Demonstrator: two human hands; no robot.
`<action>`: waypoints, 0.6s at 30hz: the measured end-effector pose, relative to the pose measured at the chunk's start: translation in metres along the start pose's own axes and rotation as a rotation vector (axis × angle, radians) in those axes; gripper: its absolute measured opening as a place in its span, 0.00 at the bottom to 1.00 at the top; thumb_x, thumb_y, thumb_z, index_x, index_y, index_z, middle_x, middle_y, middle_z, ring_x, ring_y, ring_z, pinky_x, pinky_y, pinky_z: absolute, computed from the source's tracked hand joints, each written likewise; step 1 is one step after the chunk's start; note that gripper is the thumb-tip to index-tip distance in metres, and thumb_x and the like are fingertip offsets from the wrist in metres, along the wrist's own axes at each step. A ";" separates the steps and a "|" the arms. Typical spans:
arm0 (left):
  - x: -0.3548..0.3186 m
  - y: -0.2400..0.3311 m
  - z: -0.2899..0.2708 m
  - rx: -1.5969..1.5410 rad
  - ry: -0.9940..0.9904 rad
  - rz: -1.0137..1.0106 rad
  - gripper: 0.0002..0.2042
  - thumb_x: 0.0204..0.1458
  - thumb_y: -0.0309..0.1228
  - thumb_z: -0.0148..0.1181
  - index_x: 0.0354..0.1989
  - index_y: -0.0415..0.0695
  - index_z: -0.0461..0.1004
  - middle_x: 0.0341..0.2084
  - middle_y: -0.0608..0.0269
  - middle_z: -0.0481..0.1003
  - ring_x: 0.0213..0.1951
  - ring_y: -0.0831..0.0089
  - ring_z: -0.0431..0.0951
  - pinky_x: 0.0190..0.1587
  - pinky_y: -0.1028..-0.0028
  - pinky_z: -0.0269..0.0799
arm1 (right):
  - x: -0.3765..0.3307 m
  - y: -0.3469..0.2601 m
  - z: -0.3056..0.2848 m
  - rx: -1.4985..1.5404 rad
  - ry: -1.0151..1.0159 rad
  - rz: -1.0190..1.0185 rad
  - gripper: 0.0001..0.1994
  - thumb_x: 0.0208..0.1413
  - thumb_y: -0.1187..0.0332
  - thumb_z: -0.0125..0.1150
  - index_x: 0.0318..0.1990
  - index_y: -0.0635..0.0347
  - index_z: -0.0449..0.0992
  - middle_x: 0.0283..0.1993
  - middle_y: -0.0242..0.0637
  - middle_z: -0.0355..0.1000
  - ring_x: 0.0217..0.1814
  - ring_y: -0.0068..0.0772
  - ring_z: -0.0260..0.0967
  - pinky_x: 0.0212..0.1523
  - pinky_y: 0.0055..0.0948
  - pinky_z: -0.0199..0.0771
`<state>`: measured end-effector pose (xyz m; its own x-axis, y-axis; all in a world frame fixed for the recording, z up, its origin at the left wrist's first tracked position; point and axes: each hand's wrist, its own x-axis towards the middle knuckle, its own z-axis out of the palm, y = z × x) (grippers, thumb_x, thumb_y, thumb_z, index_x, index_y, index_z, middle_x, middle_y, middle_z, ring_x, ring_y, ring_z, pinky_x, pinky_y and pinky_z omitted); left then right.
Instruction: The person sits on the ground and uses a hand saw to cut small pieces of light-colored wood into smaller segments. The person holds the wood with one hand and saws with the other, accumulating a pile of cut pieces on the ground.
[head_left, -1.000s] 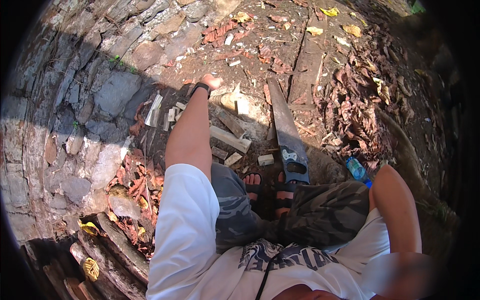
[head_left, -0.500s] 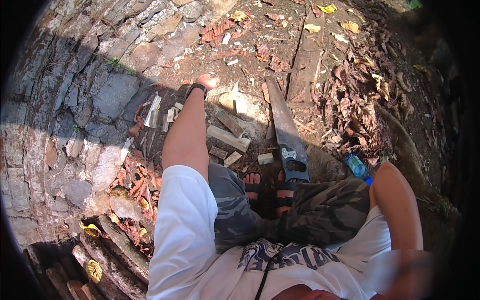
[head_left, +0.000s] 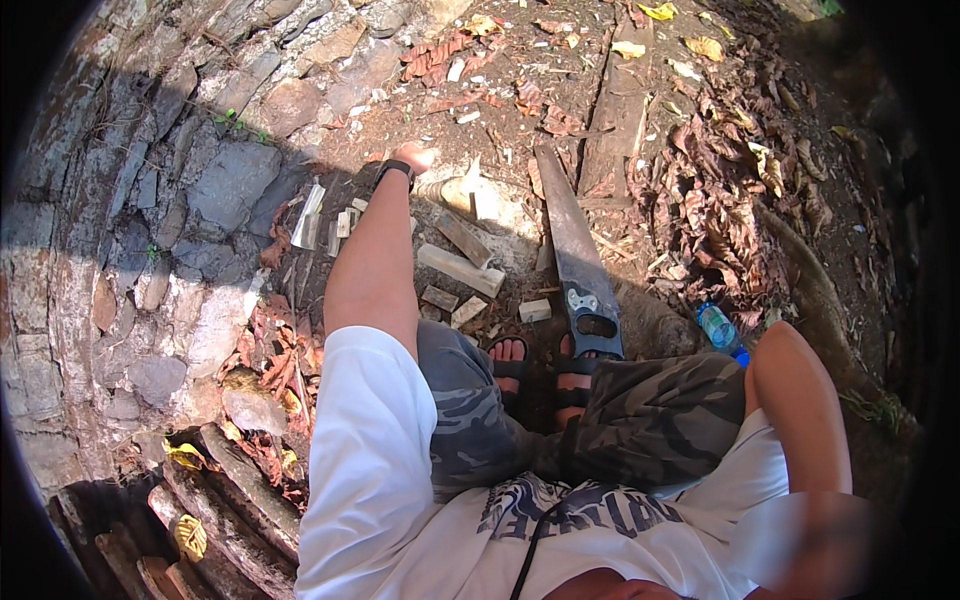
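My left hand (head_left: 415, 157), a dark watch on its wrist, is stretched forward over the ground. Its fingers look curled, and bright sun hides whatever they may hold. Just beside it are a pale round wood end and a sunlit wood piece (head_left: 486, 204). My right arm (head_left: 798, 405) is bent back toward me; its forearm runs into a blurred patch at the lower right, where no fingers can be made out. A hand saw (head_left: 580, 250) lies with its handle by my sandalled foot and its blade pointing away. Between the left arm and the saw lies a cut wooden stick (head_left: 460, 270).
Short wood offcuts (head_left: 535, 311) are scattered before my feet. A blue-capped plastic bottle (head_left: 716, 327) lies near my right knee. A stone wall (head_left: 232, 187) curves along the left, with stacked wood (head_left: 215, 505) at lower left. Dry leaves (head_left: 700, 190) and a plank (head_left: 617, 110) lie beyond.
The view has shifted very slightly. My left hand has moved a touch farther away; the right arm, the saw and the wood stay much as they were.
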<state>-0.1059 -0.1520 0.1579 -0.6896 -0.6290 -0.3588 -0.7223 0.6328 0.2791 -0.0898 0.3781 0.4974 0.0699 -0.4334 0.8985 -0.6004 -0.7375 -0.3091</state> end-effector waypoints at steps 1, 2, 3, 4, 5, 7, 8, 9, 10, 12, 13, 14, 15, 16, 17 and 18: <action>-0.001 -0.001 0.000 0.008 0.011 0.003 0.32 0.52 0.55 0.55 0.44 0.32 0.79 0.43 0.37 0.78 0.51 0.49 0.77 0.53 0.61 0.69 | -0.001 -0.001 0.001 -0.001 0.003 0.002 0.23 0.50 0.77 0.59 0.55 0.58 0.63 0.53 0.41 0.62 0.51 0.30 0.57 0.48 0.31 0.63; -0.001 -0.003 0.000 0.016 0.021 0.006 0.32 0.53 0.56 0.55 0.45 0.32 0.78 0.44 0.36 0.77 0.52 0.49 0.76 0.54 0.61 0.69 | -0.002 -0.001 0.000 0.001 0.003 0.000 0.23 0.50 0.77 0.59 0.55 0.58 0.63 0.53 0.41 0.62 0.51 0.30 0.57 0.47 0.31 0.63; -0.001 -0.004 -0.001 0.033 -0.019 0.003 0.32 0.53 0.56 0.54 0.45 0.32 0.78 0.45 0.36 0.77 0.53 0.49 0.75 0.55 0.61 0.69 | -0.002 -0.002 0.000 0.005 0.007 0.000 0.23 0.50 0.78 0.59 0.55 0.58 0.63 0.53 0.41 0.62 0.51 0.30 0.57 0.47 0.31 0.63; 0.001 -0.003 -0.003 0.047 -0.061 0.004 0.32 0.54 0.56 0.53 0.46 0.32 0.78 0.46 0.36 0.76 0.55 0.50 0.75 0.56 0.61 0.68 | -0.003 -0.002 -0.001 0.004 0.009 0.004 0.24 0.50 0.78 0.59 0.55 0.57 0.63 0.53 0.41 0.62 0.50 0.30 0.57 0.47 0.31 0.63; 0.001 -0.002 -0.003 0.061 -0.105 0.004 0.32 0.54 0.56 0.52 0.47 0.33 0.77 0.48 0.36 0.76 0.56 0.50 0.74 0.57 0.62 0.67 | -0.003 -0.001 -0.001 0.007 0.007 0.007 0.24 0.50 0.78 0.60 0.55 0.57 0.63 0.53 0.41 0.62 0.50 0.30 0.57 0.47 0.31 0.64; 0.004 -0.016 -0.004 0.079 -0.082 0.005 0.32 0.55 0.56 0.51 0.47 0.33 0.77 0.49 0.38 0.75 0.57 0.50 0.73 0.59 0.62 0.66 | -0.004 0.002 0.001 0.025 0.013 0.003 0.24 0.50 0.78 0.60 0.56 0.57 0.62 0.53 0.41 0.62 0.50 0.30 0.58 0.46 0.31 0.64; 0.007 -0.019 -0.004 0.083 -0.069 0.018 0.32 0.55 0.56 0.50 0.48 0.33 0.77 0.49 0.39 0.75 0.58 0.51 0.72 0.59 0.62 0.65 | 0.000 0.000 0.003 0.015 0.014 0.001 0.25 0.50 0.78 0.60 0.56 0.57 0.62 0.53 0.41 0.62 0.50 0.30 0.58 0.46 0.30 0.64; 0.009 -0.023 -0.001 0.096 -0.051 0.035 0.32 0.56 0.56 0.50 0.48 0.34 0.77 0.50 0.39 0.75 0.58 0.51 0.73 0.60 0.62 0.65 | 0.004 -0.001 0.003 0.014 0.017 0.000 0.25 0.49 0.78 0.60 0.56 0.57 0.62 0.53 0.41 0.62 0.49 0.29 0.58 0.45 0.30 0.65; 0.008 -0.025 0.001 0.108 -0.029 0.042 0.32 0.56 0.55 0.49 0.48 0.34 0.77 0.50 0.39 0.75 0.57 0.51 0.73 0.60 0.62 0.65 | 0.002 0.002 0.003 0.023 0.021 0.001 0.25 0.49 0.79 0.60 0.56 0.57 0.62 0.53 0.41 0.62 0.49 0.29 0.58 0.45 0.30 0.65; 0.012 -0.031 0.000 0.119 -0.019 0.043 0.31 0.56 0.55 0.49 0.47 0.35 0.78 0.50 0.40 0.75 0.57 0.51 0.73 0.60 0.62 0.65 | 0.002 0.005 0.003 0.034 0.044 0.010 0.25 0.49 0.79 0.61 0.56 0.57 0.62 0.53 0.41 0.61 0.49 0.29 0.58 0.44 0.30 0.65; 0.014 -0.015 0.011 0.015 -0.046 -0.017 0.31 0.54 0.55 0.51 0.47 0.35 0.78 0.50 0.39 0.75 0.58 0.51 0.72 0.60 0.61 0.65 | -0.001 0.008 -0.001 0.018 0.053 0.033 0.26 0.49 0.79 0.61 0.56 0.57 0.62 0.53 0.41 0.61 0.48 0.29 0.58 0.44 0.30 0.65; 0.018 -0.024 0.005 -0.020 -0.041 -0.014 0.31 0.51 0.54 0.55 0.47 0.34 0.78 0.51 0.39 0.75 0.55 0.50 0.74 0.58 0.61 0.68 | 0.002 0.005 -0.004 0.031 0.076 0.026 0.26 0.49 0.79 0.61 0.56 0.56 0.62 0.53 0.41 0.61 0.48 0.29 0.58 0.44 0.30 0.66; 0.023 -0.032 -0.004 -0.051 -0.036 -0.008 0.31 0.48 0.53 0.60 0.46 0.32 0.77 0.52 0.39 0.75 0.53 0.50 0.77 0.56 0.60 0.71 | 0.005 0.004 -0.009 0.043 0.104 0.019 0.26 0.49 0.79 0.61 0.56 0.56 0.62 0.53 0.41 0.61 0.48 0.29 0.58 0.44 0.30 0.66; 0.027 -0.026 -0.001 -0.018 -0.034 -0.009 0.28 0.49 0.53 0.57 0.47 0.39 0.78 0.50 0.42 0.76 0.52 0.49 0.77 0.55 0.59 0.72 | 0.007 0.000 -0.019 0.049 0.135 0.030 0.26 0.49 0.79 0.61 0.57 0.56 0.62 0.53 0.41 0.61 0.48 0.29 0.58 0.43 0.29 0.66; 0.034 -0.014 0.005 0.014 -0.034 -0.006 0.26 0.50 0.53 0.55 0.49 0.47 0.78 0.49 0.45 0.77 0.51 0.48 0.76 0.54 0.58 0.73 | 0.010 -0.003 -0.032 0.049 0.172 0.044 0.26 0.49 0.80 0.61 0.57 0.56 0.62 0.53 0.41 0.61 0.48 0.29 0.58 0.43 0.29 0.66; 0.035 -0.011 0.007 0.051 -0.031 -0.016 0.23 0.51 0.53 0.53 0.50 0.54 0.78 0.48 0.47 0.77 0.51 0.47 0.76 0.53 0.58 0.73 | 0.009 -0.006 -0.045 0.085 0.227 0.062 0.27 0.49 0.80 0.61 0.57 0.56 0.62 0.53 0.40 0.61 0.47 0.29 0.58 0.43 0.29 0.66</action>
<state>-0.1218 -0.1780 0.1363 -0.6752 -0.6257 -0.3906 -0.7294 0.6453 0.2270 -0.1217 0.4021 0.5212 -0.1514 -0.3588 0.9211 -0.5282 -0.7582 -0.3822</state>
